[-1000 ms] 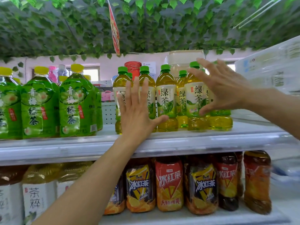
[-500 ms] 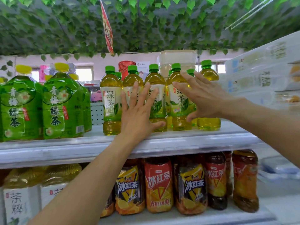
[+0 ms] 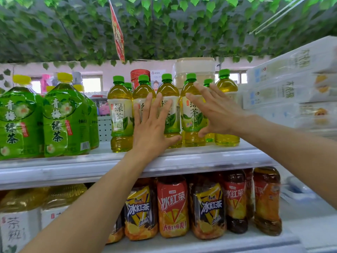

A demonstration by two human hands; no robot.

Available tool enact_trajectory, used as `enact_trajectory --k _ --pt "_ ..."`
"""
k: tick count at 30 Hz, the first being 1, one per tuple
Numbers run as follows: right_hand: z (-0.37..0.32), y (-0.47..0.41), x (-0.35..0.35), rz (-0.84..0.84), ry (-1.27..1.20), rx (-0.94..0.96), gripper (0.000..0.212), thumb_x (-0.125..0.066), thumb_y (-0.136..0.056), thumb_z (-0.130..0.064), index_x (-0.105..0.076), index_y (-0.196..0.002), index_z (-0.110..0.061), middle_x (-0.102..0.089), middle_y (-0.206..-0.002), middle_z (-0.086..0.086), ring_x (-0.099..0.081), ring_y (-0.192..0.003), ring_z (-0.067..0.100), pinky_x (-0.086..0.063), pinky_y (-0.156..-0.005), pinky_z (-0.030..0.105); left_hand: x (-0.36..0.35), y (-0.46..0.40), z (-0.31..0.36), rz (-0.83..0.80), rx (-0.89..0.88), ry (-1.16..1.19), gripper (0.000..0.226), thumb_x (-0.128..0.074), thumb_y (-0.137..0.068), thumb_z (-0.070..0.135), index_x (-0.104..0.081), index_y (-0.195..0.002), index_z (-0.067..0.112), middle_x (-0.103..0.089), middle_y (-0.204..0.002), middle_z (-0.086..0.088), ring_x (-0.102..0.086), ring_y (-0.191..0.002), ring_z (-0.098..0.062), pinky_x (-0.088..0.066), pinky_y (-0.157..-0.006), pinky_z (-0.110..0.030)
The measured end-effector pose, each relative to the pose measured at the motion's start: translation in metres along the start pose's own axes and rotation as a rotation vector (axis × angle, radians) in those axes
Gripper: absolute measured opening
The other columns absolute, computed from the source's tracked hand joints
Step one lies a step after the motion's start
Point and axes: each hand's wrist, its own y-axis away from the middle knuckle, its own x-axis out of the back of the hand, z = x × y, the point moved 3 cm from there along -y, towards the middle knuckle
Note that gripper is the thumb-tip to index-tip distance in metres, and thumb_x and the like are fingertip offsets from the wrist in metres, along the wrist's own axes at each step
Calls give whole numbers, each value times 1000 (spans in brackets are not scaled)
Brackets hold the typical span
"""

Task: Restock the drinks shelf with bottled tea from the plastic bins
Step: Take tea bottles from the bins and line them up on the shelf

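Observation:
Several small green-tea bottles (image 3: 120, 115) with green caps stand in a group on the upper white shelf (image 3: 182, 159). My left hand (image 3: 152, 128) lies flat with straight, spread fingers against the fronts of the middle bottles. My right hand (image 3: 217, 114) reaches in from the right, fingers straight, its palm against the bottles at the right of the group. Neither hand grips a bottle. The hands hide parts of the labels behind them.
Large green-labelled tea bottles (image 3: 63, 119) with yellow caps stand left on the same shelf. Iced black tea bottles (image 3: 173, 207) fill the lower shelf. Stacked white cartons (image 3: 295, 84) sit at the right. Fake leaves and a red sign (image 3: 118, 37) hang overhead.
The view has shifted, so the bottle group sits a little more left in the frame. Both hands stay flat on the bottles; the right hand has moved leftward onto the bottles.

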Motion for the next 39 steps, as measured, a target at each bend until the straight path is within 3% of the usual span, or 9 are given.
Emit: enact_trajectory --k 5,7,10,13,17,24,34,36,39 --pt "35 38 4 459 -483 -450 102 -79 -71 -55 -27 -148 -11 -37 -147 13 -40 -130 31 -35 -110 51 24 -42 23 100 -62 106 93 -58 -88 66 -12 -160 28 -6 -168 -6 3 -156 -25 10 -123 -47" --pt "50 54 -12 343 -784 -657 100 -80 -72 -52 -25 -147 -15 -43 -141 10 -45 -127 28 -42 -106 50 35 -74 33 56 -88 72 94 -57 -87 68 -9 -160 32 -7 -168 -11 -3 -155 -29 9 -124 -51" --pt "46 65 -38 50 -1056 -641 73 -84 -73 -39 -44 -132 -24 -60 -112 -6 -59 -112 21 -48 -98 43 41 -108 45 -154 -177 19 108 -64 -75 76 -5 -158 40 -5 -167 -16 -8 -154 -37 14 -119 -49" --pt "43 66 -48 42 -1054 -594 39 -81 -78 -31 -62 -112 -25 -70 -104 -7 -65 -101 16 -50 -91 33 32 -118 51 -321 -226 19 108 -74 -70 70 -14 -156 45 -2 -168 -11 -4 -153 -38 19 -109 -41" --pt "41 60 -52 50 -1111 -567 31 -81 -79 -29 -64 -105 -29 -70 -99 -10 -62 -88 -1 -51 -81 24 23 -121 51 -290 -262 25 101 -82 -70 59 -30 -154 38 -7 -167 -3 -18 -152 -34 7 -120 -48" --pt "33 48 -61 35 -1096 -578 41 -82 -78 -32 -60 -113 -26 -68 -97 -8 -65 -94 13 -54 -92 38 23 -120 55 -242 -311 46 105 -86 -67 55 -36 -154 24 -34 -158 5 -42 -136 -25 -27 -116 -42" --pt "30 47 -62 16 -1088 -572 68 -82 -76 -35 -45 -130 -17 -58 -91 -16 -63 -94 11 -52 -87 31 26 -114 58 -255 -312 13 104 -81 -73 56 -27 -157 25 -27 -163 2 -32 -145 -27 -17 -122 -45" --pt "33 49 -63 43 -1155 -593 79 -79 -74 -49 -40 -137 -21 -59 -106 -11 -60 -106 14 -51 -96 40 37 -106 55 -133 -292 9 105 -73 -76 65 -21 -159 27 -20 -166 1 -26 -148 -28 -9 -123 -46" --pt "46 47 -60 95 -1324 -710 112 -57 -64 -82 -20 -153 -24 -36 -153 6 -38 -138 28 -32 -112 58 65 -72 18 356 -133 261 105 -70 -75 69 -28 -156 18 -30 -161 -4 -29 -146 -22 -11 -122 -39"
